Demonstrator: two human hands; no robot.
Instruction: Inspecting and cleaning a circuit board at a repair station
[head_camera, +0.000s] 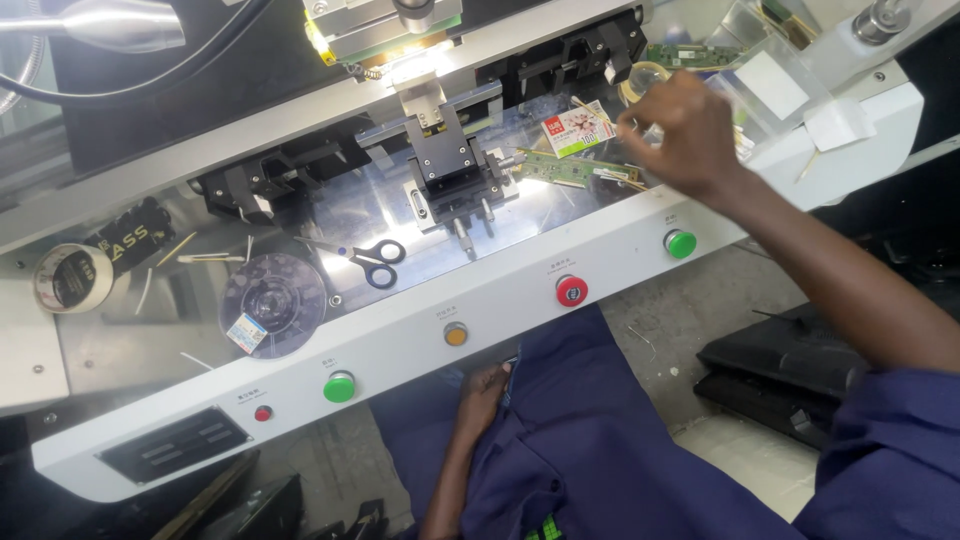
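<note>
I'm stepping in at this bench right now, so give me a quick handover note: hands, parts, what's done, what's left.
Right hand: stretched out over the far right of the shiny work plate, fingers curled above the green circuit strip; whether it grips anything cannot be told.
Left hand: resting on the lap, holding nothing.
Small red-and-white packet lies beside the strip. Scissors and a clear reel lie on the plate's left.
Done: strip lies right of the black clamp fixture.
Left: strip is not in the fixture.

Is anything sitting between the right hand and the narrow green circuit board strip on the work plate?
Nothing visible does. The right hand hovers just right of the narrow green circuit board strip; the small red-and-white card lies just above it, off that path.
</note>
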